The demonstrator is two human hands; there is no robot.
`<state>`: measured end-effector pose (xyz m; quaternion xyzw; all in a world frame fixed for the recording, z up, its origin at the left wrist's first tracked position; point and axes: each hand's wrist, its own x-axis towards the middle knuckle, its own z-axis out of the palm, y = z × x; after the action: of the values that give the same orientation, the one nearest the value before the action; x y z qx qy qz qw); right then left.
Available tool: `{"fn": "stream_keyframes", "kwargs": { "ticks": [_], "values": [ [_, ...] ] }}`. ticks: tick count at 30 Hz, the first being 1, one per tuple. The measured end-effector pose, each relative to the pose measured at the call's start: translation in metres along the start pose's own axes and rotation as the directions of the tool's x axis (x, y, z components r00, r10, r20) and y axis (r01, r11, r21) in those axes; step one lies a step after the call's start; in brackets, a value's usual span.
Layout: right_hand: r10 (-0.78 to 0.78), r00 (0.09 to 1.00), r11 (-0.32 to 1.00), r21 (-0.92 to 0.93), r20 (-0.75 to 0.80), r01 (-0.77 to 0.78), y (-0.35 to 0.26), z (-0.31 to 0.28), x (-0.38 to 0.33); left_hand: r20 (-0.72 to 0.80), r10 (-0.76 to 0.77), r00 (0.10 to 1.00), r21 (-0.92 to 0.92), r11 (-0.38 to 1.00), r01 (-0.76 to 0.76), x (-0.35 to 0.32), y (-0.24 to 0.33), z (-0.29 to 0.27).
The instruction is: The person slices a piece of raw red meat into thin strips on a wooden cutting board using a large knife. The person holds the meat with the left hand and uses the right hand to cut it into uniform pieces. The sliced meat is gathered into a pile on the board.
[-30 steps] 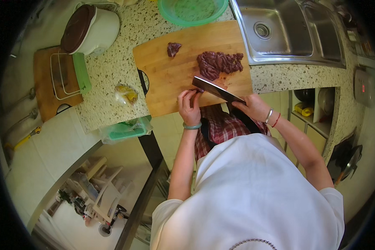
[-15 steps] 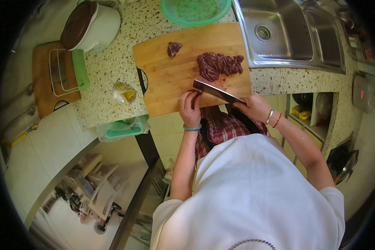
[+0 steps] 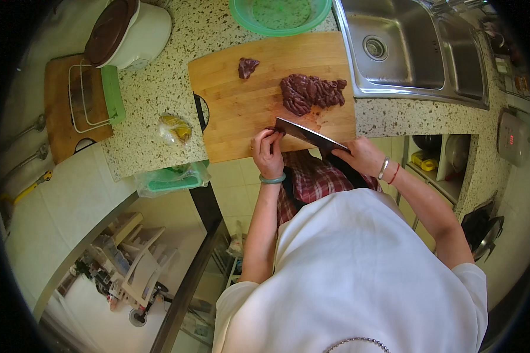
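My right hand [image 3: 361,156] grips a kitchen knife [image 3: 310,134] by its handle, the blade slanting up and left over the near edge of a wooden cutting board [image 3: 235,129]. The blade's far end is beside the fingertips of my left hand [image 3: 268,152]. Those fingers are curled over a small dark red piece of meat [image 3: 275,129], which they mostly hide. Beyond the knife lies a heap of dark red sliced meat [image 3: 312,94]. A separate small piece of meat [image 3: 248,67] rests farther left on the board.
A green basin [image 3: 280,28] stands behind the board, and a steel sink [image 3: 388,50] is at the back right. Left of the board are a small clear bag with yellow contents [image 3: 175,128] and a white pot with a brown lid [image 3: 150,38]. A bagged green container [image 3: 174,179] hangs off the counter's front.
The blade's far end has dropped slightly toward me, closer to my left fingertips. My left hand stays at about the same place, and the meat heap lies as before.
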<state>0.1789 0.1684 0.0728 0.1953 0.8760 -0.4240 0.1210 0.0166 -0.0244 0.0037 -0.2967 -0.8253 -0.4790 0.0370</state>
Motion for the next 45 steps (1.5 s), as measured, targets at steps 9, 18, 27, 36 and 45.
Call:
{"fn": "stream_keyframes", "kwargs": {
  "ticks": [9, 18, 27, 36, 45],
  "values": [
    [0.064, 0.997, 0.998, 0.020, 0.034, -0.064, -0.011, 0.000, 0.006, 0.001, 0.039, 0.999, 0.027, 0.999, -0.039, 0.003, 0.001, -0.001],
    [-0.042, 0.993, 0.988, 0.140, -0.110, 0.058, -0.019, -0.002, 0.003, -0.007, 0.018, 1.000, -0.007, 1.000, -0.018, 0.003, 0.000, -0.001],
    [0.115, 0.987, 0.993, -0.033, 0.114, -0.112, -0.018, -0.009, 0.000, 0.008, 0.028, 1.000, 0.008, 1.000, -0.028, 0.004, 0.002, -0.001],
    [0.067, 0.996, 0.998, 0.004, 0.060, -0.068, -0.013, -0.001, 0.007, 0.007, 0.048, 0.999, 0.028, 0.998, -0.048, 0.005, 0.000, -0.002],
    [0.114, 0.986, 0.993, -0.031, 0.121, -0.111, -0.027, -0.010, 0.017, -0.001, 0.046, 0.999, 0.021, 0.999, -0.046, 0.006, 0.001, -0.003]
  ]
}}
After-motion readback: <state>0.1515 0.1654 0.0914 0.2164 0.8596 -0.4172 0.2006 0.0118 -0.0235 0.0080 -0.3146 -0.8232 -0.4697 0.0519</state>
